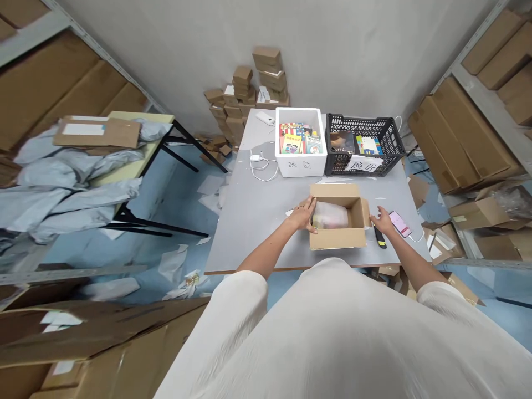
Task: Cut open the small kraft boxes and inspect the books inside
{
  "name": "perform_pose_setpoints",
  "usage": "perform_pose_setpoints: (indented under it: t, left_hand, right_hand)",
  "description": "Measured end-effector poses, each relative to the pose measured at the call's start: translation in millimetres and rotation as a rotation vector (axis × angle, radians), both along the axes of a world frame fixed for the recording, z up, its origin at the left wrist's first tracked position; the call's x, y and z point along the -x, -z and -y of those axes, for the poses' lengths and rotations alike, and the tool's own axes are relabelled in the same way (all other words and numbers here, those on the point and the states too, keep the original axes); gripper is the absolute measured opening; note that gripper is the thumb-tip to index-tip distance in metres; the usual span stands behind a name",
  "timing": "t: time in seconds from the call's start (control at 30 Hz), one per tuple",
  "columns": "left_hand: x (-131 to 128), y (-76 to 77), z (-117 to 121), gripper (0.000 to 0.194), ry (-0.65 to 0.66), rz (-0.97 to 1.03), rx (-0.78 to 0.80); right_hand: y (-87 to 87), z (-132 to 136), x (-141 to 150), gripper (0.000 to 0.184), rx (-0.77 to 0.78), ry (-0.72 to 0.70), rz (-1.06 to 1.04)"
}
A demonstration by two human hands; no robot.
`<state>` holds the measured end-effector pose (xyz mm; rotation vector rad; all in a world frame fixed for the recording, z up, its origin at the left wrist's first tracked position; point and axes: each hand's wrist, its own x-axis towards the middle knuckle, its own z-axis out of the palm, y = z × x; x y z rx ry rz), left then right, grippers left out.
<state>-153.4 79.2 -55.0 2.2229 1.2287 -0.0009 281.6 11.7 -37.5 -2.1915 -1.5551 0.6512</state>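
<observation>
Spanning the left end of an open box (337,239) beside a wrapped item (332,215), the left hand (303,214) rests spread-fingered; the right hand (383,221), half open near the end flap (366,213), appears empty.

Looks like a small packing or returns room, storeroom type.
Metal shelving with brown cardboard cartons (465,138) both sides, stacked small brown boxes (272,83) by the bare grey wall (353,50), grey plastic mailer bags (62,172) piled on a side table, paper scraps (172,263) on the blue floor (158,194), books in a white foam bin (301,164).
</observation>
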Motion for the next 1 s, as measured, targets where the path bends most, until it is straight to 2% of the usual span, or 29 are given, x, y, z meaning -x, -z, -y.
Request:
perform_pose_setpoints:
  t: [0.1,0.23,0.33,0.4,0.47,0.57,0.63,0.73,0.83,1.0]
  left_hand:
    - [1,1.7,3,0.163,0.0,0.008,-0.01]
    - [2,2.7,6,0.162,0.005,0.061,-0.026]
    - [2,-0.2,8,0.165,-0.001,0.049,-0.003]
    - [2,-3.5,10,0.168,0.002,0.027,0.014]
    - [2,-6.5,11,0.169,0.007,0.015,0.025]
    - [1,-8.4,13,0.171,0.007,0.018,0.019]
    - [1,-7.4,15,0.171,0.01,0.022,0.011]
    - [1,-3.3,17,0.17,0.018,0.031,-0.012]
    - [1,1.8,19,0.169,0.025,0.055,-0.033]
    - [2,6.8,21,0.169,0.022,0.06,-0.047]
  right_hand:
    - [-21.6,-13,21,0.065,-0.029,-0.166,0.268]
    - [-56.0,-42,80,0.05,-0.05,-0.539,0.518]
    - [-61.7,-63,138,0.042,0.109,-0.806,0.572]
    - [-53.7,-74,171,0.042,0.293,-0.909,0.595]
    - [-39.8,-82,196,0.049,0.423,-0.926,0.617]
    - [-14.2,-89,216,0.059,0.518,-0.927,0.605]
    - [3.4,-91,221,0.056,0.574,-0.95,0.559]
    - [28.6,-91,228,0.052,0.597,-0.974,0.475]
    - [49.0,-89,235,0.057,0.563,-0.959,0.463]
    - [66.6,-86,244,0.066,0.554,-0.899,0.433]
